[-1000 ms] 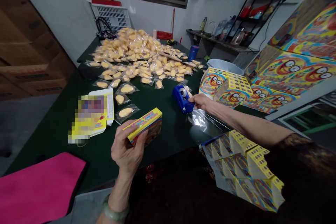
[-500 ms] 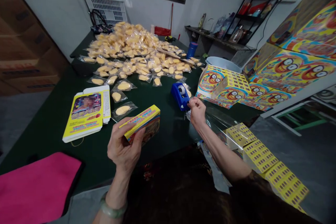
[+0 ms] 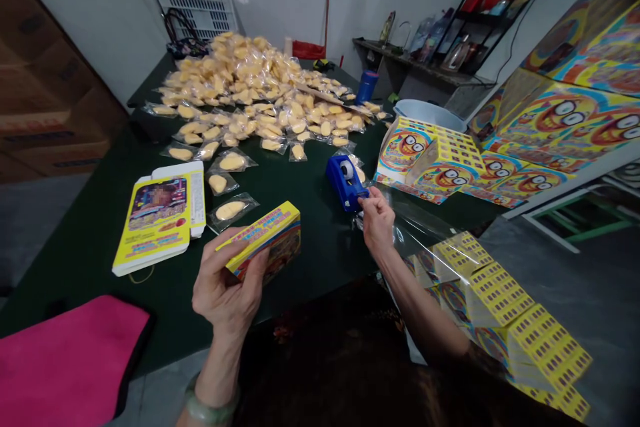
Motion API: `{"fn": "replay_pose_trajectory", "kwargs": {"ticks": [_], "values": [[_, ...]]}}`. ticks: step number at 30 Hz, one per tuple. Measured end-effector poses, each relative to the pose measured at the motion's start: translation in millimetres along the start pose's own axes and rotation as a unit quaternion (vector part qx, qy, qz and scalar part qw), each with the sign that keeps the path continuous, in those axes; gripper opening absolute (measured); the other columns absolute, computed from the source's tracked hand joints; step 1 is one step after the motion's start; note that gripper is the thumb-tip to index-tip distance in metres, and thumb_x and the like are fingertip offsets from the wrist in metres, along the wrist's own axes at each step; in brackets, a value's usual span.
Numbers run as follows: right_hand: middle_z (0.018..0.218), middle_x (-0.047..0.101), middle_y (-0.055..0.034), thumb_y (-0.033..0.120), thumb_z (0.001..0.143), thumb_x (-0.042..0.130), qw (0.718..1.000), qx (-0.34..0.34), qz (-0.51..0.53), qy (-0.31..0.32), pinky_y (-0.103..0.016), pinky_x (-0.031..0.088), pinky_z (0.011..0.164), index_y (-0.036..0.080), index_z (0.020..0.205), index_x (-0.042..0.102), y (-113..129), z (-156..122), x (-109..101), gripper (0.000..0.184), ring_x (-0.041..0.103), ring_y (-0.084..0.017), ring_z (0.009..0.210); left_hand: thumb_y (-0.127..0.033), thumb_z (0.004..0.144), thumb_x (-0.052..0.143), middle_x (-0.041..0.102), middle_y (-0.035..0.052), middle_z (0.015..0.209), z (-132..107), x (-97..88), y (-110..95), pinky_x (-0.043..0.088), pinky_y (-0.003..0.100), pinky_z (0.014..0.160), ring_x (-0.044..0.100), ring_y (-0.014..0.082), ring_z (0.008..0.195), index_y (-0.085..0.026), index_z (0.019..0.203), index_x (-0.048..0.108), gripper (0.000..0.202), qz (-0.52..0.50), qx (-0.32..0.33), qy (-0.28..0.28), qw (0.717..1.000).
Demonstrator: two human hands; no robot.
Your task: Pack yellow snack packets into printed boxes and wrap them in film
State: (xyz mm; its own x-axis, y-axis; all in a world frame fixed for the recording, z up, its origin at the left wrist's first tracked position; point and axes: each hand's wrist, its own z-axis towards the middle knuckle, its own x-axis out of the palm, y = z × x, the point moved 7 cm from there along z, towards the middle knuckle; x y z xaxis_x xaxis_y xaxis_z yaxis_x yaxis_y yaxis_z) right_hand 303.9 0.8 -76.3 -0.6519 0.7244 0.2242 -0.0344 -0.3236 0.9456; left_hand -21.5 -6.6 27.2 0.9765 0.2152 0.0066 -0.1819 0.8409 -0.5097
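Observation:
My left hand (image 3: 227,280) grips a small yellow printed carton (image 3: 267,240) by its near end, raised above the dark green table (image 3: 175,307). Fingers pinched together, my right hand (image 3: 377,217) is at the cutting end of a blue tape dispenser (image 3: 345,183). Any strip of tape between those fingertips is too small to make out. Left of the carton lie flattened yellow cartons (image 3: 160,217) in a stack. Several wrapped yellow oval pieces (image 3: 230,209) rest between that stack and the dispenser.
A large heap of wrapped pieces (image 3: 250,73) covers the table's back. Printed display boxes (image 3: 430,160) stand at right, with more yellow boxes (image 3: 520,307) lower down. Clear plastic film (image 3: 425,223) lies by my right forearm. A pink item (image 3: 75,360) is at front left.
The view has shifted slightly. My left hand with the carton appears a little further left and lower. My right hand stays pinched at the dispenser's end.

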Motion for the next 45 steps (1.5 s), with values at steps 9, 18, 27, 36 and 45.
{"fn": "replay_pose_trajectory", "kwargs": {"ticks": [9, 18, 27, 36, 45], "values": [[0.105, 0.054, -0.0097, 0.031, 0.073, 0.053, 0.964, -0.056, -0.258, -0.025, -0.036, 0.041, 0.086, 0.018, 0.061, 0.052, -2.4, 2.9, -8.2, 0.018, 0.051, -0.02, 0.098, 0.005, 0.063, 0.072, 0.066, 0.0072, 0.103, 1.2, 1.2, -2.9, 0.054, 0.029, 0.073, 0.064, 0.017, 0.093, -0.018, 0.104, 0.06, 0.048, -0.004, -0.002, 0.002, 1.0], [0.091, 0.051, -0.0103, 0.014, 0.065, 0.055, 0.906, -0.097, -0.411, 0.037, -0.045, 0.036, 0.087, 0.02, 0.053, 0.044, 18.3, -14.6, -4.1, 0.017, 0.045, -0.025, 0.09, -0.001, 0.066, 0.073, 0.067, 0.0063, 0.1, 4.5, 1.6, -2.4, 0.055, 0.03, 0.076, 0.066, 0.0168, 0.092, -0.017, 0.091, 0.06, 0.033, -0.038, -0.028, -0.009, 0.999], [0.062, 0.055, 0.0026, 0.033, 0.088, 0.054, 0.929, 0.04, -0.068, 0.361, -0.024, 0.038, 0.05, 0.02, 0.076, 0.055, 98.2, -118.4, 82.2, 0.018, 0.049, -0.01, 0.052, -0.007, 0.07, 0.074, 0.069, 0.0033, 0.091, 4.9, 0.6, -4.4, 0.056, 0.025, 0.071, 0.068, 0.0142, 0.084, -0.017, 0.082, 0.056, 0.024, -0.008, -0.055, 0.003, 0.998], [0.051, 0.045, 0.0074, 0.035, 0.084, 0.061, 0.901, 0.14, 0.102, 0.398, -0.02, 0.026, 0.04, 0.018, 0.071, 0.053, 96.4, -135.6, 125.2, 0.023, 0.036, -0.005, 0.041, -0.013, 0.072, 0.074, 0.066, 0.0038, 0.089, 5.7, 1.9, -5.0, 0.055, 0.027, 0.067, 0.067, 0.0146, 0.081, -0.018, 0.082, 0.054, 0.022, -0.009, -0.034, 0.031, 0.999], [0.044, 0.038, 0.0087, 0.04, 0.072, 0.069, 0.9, 0.204, 0.067, 0.38, -0.021, 0.019, 0.039, 0.018, 0.06, 0.05, 104.3, -136.0, 126.9, 0.031, 0.029, -0.003, 0.038, -0.011, 0.072, 0.073, 0.065, 0.0045, 0.092, 6.2, 2.5, -6.2, 0.054, 0.028, 0.068, 0.067, 0.0153, 0.081, -0.018, 0.086, 0.054, 0.025, -0.019, -0.026, 0.052, 0.998]]}}
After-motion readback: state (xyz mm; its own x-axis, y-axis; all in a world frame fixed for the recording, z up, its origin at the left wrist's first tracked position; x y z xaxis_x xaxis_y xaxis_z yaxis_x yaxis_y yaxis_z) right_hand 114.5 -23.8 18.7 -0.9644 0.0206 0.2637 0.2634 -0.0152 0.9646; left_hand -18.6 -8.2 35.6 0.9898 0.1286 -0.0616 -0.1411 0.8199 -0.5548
